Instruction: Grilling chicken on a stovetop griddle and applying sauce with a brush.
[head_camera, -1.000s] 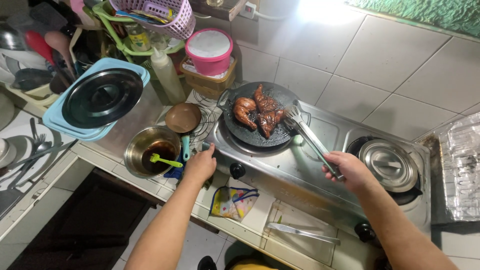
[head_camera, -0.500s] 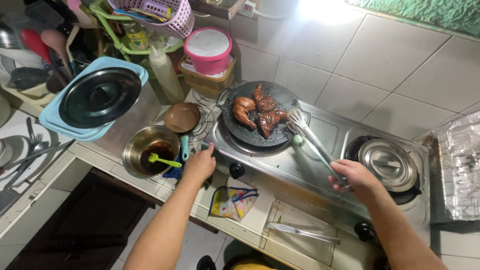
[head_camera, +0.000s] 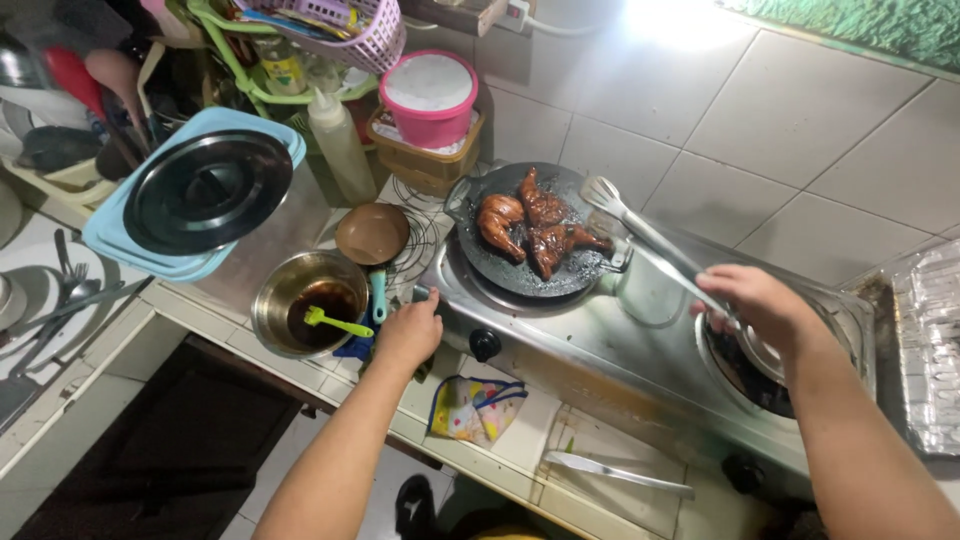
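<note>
Above the round black griddle pan (head_camera: 535, 245) of browned chicken pieces (head_camera: 535, 230), the right hand (head_camera: 765, 305) has lifted its clamped long metal tongs (head_camera: 650, 245), while the left hand (head_camera: 410, 330) stays closed at the steel stove's (head_camera: 620, 350) corner.

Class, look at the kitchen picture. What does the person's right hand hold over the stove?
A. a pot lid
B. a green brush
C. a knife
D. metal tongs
D: the right hand grips metal tongs whose tips reach toward the chicken on the dark pan; the green brush lies in the bowl.
</note>
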